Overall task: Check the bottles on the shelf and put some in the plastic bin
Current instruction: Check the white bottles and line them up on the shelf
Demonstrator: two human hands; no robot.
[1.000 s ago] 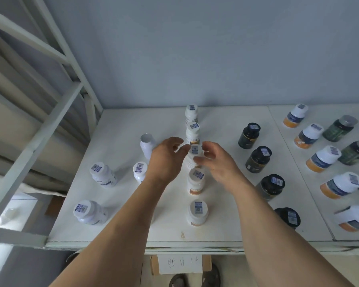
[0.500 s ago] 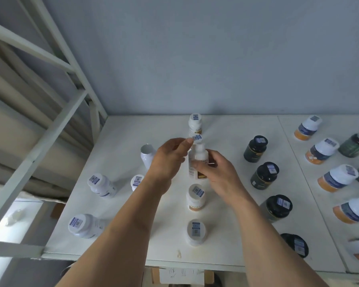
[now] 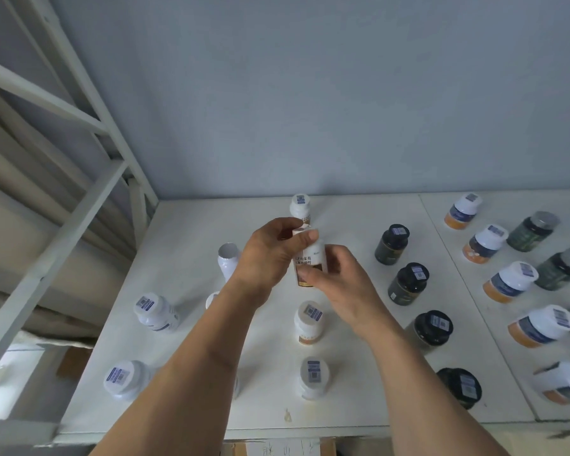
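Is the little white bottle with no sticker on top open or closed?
Open. The white bottle has no cap; its mouth shows as a bare round rim.

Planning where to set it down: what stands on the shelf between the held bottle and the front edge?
In the head view, two upright white bottles stand between the held bottle and the shelf's front edge.

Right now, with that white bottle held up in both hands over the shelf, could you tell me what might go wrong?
1. The held bottle is pinched by the left hand at the cap and the right hand at the base; a slip could drop it onto the white bottle standing below.
2. Drawing the arms back could brush the dark bottle near the right wrist.
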